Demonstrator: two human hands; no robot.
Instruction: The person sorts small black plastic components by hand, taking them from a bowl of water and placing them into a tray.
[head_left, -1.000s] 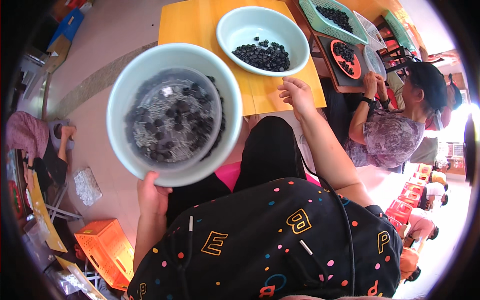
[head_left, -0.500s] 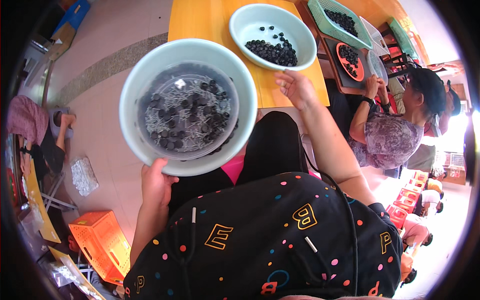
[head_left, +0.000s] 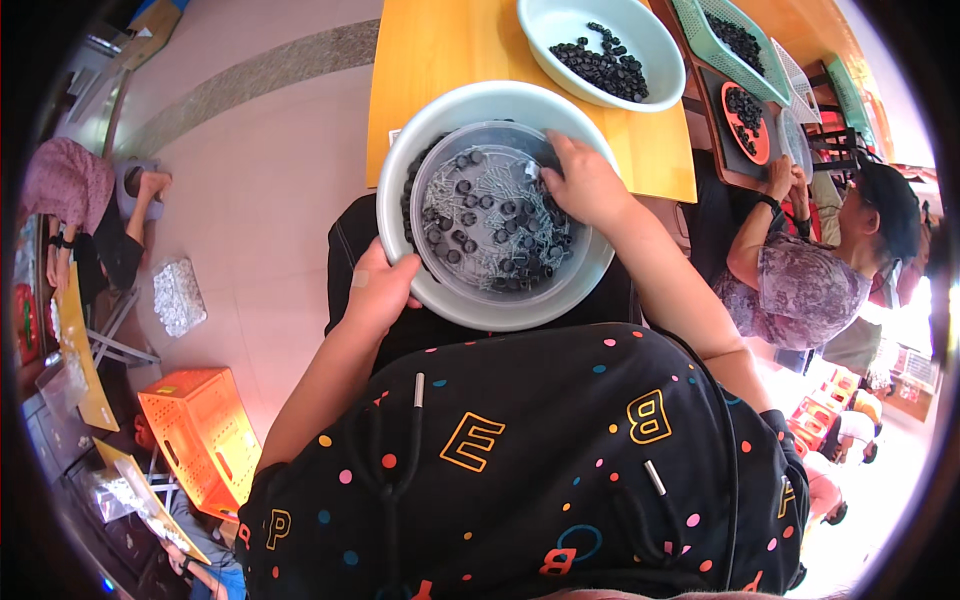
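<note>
A pale blue-green basin [head_left: 400, 215] sits over my lap, against the near edge of the table. Inside it is a round clear plastic tub [head_left: 440, 165], which holds small metal screws [head_left: 490, 185] and black round caps [head_left: 508, 228]. More black pieces show between tub and basin on the left. My left hand [head_left: 378, 285] grips the basin's left rim, thumb on top. My right hand [head_left: 590, 185] is closed on the tub's right rim, its thumb on the inner side. Part of its fingers is hidden behind the rim.
On the yellow table [head_left: 440, 45] stands a second pale basin [head_left: 545, 30] with black caps. To the right, a person [head_left: 800, 260] sits by an orange dish [head_left: 735, 95] and a green basket [head_left: 700, 35] of black pieces. An orange crate [head_left: 195, 430] stands on the floor at left.
The basin with the tub has shifted right, in front of my body. My right hand has left the second basin's side and taken hold of the tub's rim. My left hand keeps its grip.
</note>
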